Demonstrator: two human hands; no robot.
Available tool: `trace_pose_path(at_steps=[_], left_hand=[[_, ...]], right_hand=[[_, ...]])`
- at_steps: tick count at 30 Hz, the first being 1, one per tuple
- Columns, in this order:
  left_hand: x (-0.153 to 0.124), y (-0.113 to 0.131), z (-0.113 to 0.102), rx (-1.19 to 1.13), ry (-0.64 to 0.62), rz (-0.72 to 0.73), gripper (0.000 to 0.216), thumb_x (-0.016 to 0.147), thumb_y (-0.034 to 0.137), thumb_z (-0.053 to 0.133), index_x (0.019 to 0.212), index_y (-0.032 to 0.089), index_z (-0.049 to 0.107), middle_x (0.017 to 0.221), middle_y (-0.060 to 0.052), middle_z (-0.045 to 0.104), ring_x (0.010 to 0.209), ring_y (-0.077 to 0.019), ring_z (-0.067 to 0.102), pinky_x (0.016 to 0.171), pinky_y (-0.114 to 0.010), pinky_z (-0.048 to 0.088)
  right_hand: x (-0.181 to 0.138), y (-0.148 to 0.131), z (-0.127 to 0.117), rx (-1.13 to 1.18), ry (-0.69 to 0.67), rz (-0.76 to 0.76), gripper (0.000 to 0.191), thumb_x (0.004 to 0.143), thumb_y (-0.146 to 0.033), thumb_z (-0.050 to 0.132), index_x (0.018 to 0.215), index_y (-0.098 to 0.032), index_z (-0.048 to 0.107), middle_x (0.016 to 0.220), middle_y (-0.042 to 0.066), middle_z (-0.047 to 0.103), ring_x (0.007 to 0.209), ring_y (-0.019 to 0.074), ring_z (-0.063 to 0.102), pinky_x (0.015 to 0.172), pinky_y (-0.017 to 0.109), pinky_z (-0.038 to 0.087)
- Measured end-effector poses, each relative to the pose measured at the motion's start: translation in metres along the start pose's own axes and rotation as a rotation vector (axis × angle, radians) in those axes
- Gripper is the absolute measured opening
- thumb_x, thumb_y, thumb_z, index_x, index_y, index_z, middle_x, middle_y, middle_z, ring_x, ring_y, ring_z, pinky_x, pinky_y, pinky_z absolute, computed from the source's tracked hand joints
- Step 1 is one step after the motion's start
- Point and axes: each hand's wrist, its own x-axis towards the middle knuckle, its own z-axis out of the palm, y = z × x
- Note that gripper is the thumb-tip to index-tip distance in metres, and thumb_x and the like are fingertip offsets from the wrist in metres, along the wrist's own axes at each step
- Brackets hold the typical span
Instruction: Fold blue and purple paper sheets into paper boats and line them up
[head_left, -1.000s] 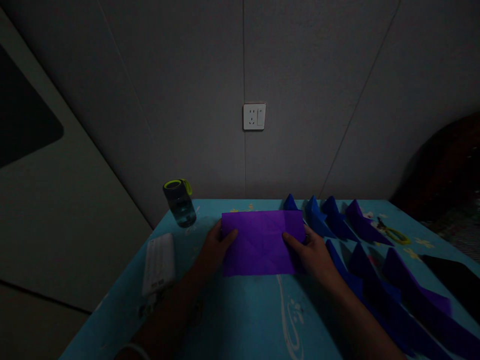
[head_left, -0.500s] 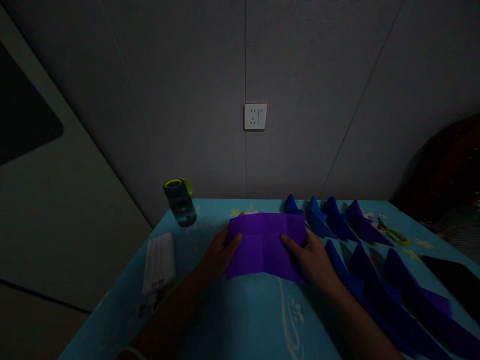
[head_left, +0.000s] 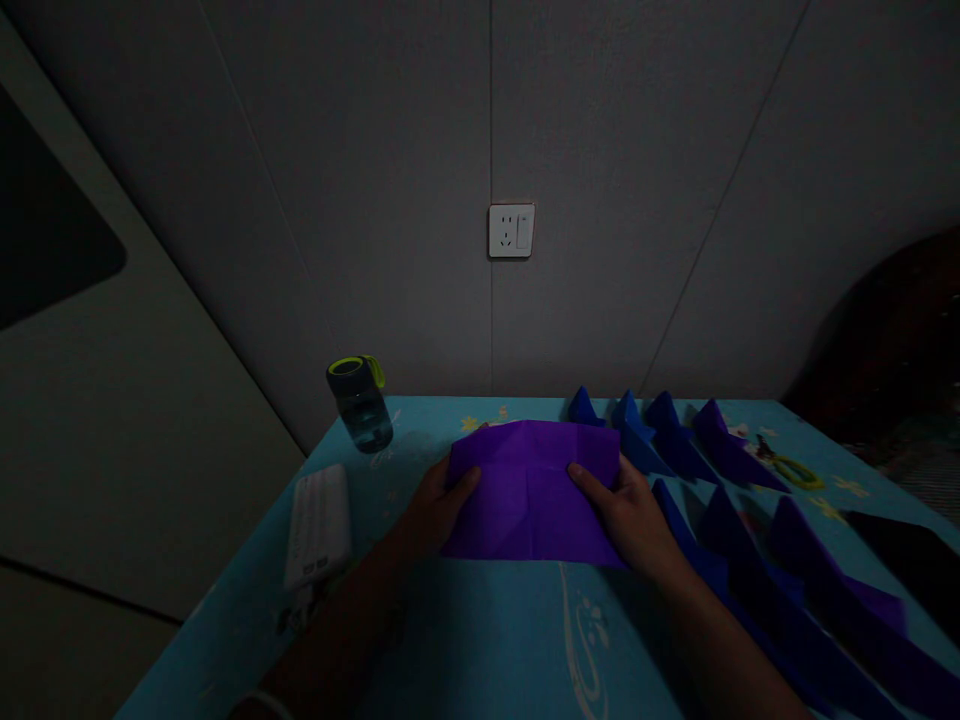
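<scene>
Purple paper (head_left: 529,490) is lying on the blue surface (head_left: 480,630) while the left hand (head_left: 431,510) and right hand (head_left: 634,515) are pinching its side edges with closed fingers, and equal pressing on both sides is probably keeping the crease straight.

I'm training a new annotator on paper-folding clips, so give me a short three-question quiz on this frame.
1. True or false: the left hand and right hand both grip the purple paper.
2. Which is nearer the left hand: A) water bottle or B) wall socket?
3. Fill in: the folded paper shapes lie to the paper's ____ side.
Key: 1 true; 2 A; 3 right.
</scene>
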Motion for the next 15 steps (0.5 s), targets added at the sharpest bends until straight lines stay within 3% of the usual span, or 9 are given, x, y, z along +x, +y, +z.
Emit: trace_pose_path(at_steps=[6,10,15], left_hand=[[0.0012,0.0007,0.0007,0.092,-0.168,0.108,0.052,0.092,0.046,0.054,0.139,0.023,0.052,0.147,-0.006,0.050,0.139,-0.0287,0.040,0.117,-0.045,0.029],[-0.0009,0.0008,-0.0023,0.142,-0.297,0.187,0.055,0.089,0.047,0.060,0.139,0.025,0.052,0.148,-0.007,0.048,0.136,-0.0308,0.044,0.114,-0.046,0.032],[-0.0050,0.0029,-0.0070,0.225,-0.370,0.241,0.066,0.084,0.055,0.062,0.142,0.026,0.048,0.151,-0.010,0.044,0.136,-0.0356,0.042,0.113,-0.051,0.031]], right_hand=[[-0.0003,0.0015,-0.0023,-0.008,-0.031,-0.014,0.039,0.075,-0.043,0.076,0.106,-0.021,0.065,0.093,0.004,0.077,0.067,0.0210,0.070,0.064,0.033,0.055],[-0.0011,0.0027,-0.0038,-0.009,-0.046,0.040,0.034,0.074,-0.044,0.076,0.098,-0.020,0.070,0.076,0.001,0.076,0.058,0.0192,0.067,0.058,0.031,0.053],[0.0001,0.0004,-0.0053,-0.058,-0.107,0.022,0.037,0.077,-0.042,0.073,0.107,-0.022,0.074,0.093,0.005,0.078,0.080,0.0243,0.072,0.071,0.035,0.056]])
